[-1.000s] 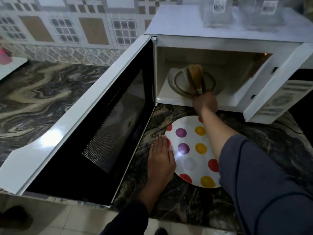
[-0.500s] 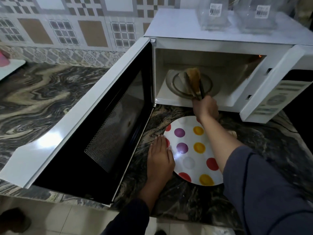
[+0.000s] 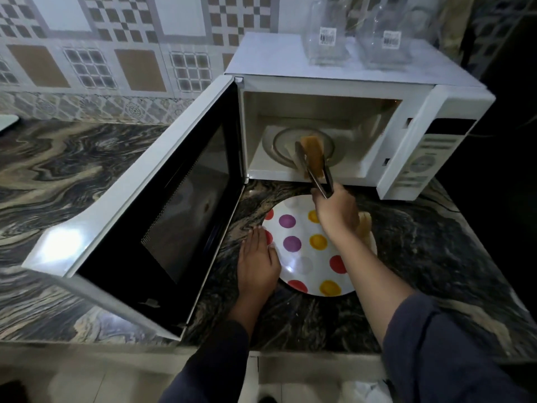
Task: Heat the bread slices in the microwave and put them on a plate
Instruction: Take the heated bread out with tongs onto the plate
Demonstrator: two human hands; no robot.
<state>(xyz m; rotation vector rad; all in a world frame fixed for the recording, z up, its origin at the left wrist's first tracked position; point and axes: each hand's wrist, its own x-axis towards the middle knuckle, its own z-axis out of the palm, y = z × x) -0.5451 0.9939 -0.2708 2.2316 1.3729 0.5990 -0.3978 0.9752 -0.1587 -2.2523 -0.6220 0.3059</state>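
Two hands are at work in front of an open microwave [image 3: 412, 91]. The right hand [image 3: 337, 212] reaches forward from the lower right, its forearm crossing above the spotted plate [image 3: 303, 231], and its fingers are clenched round the handle end of a pair of metal tongs [image 3: 316, 175]. The tongs point up and away into the microwave's mouth, their arms squeezed on a slice of bread [image 3: 311, 149]. That slice stands on edge, lifted over the front part of the glass turntable [image 3: 279, 141], with its near end at the sill. The left hand [image 3: 257, 266] lies palm down on the dark marbled tabletop [image 3: 436, 251], fingers straight and together, released and holding nothing. Its fingertips and right side touch the plate's left rim. A second slice [image 3: 364, 226] rests at the plate's far right edge, mostly hidden behind the right hand and wrist. The plate sits on the tabletop just in front of the microwave, and the door [image 3: 139, 205] hangs wide open to the left. Dark sleeves [image 3: 450, 350] cover both arms, the right one pushed up from the wrist. Two clear glass containers [image 3: 322, 39] stand on the microwave's top.
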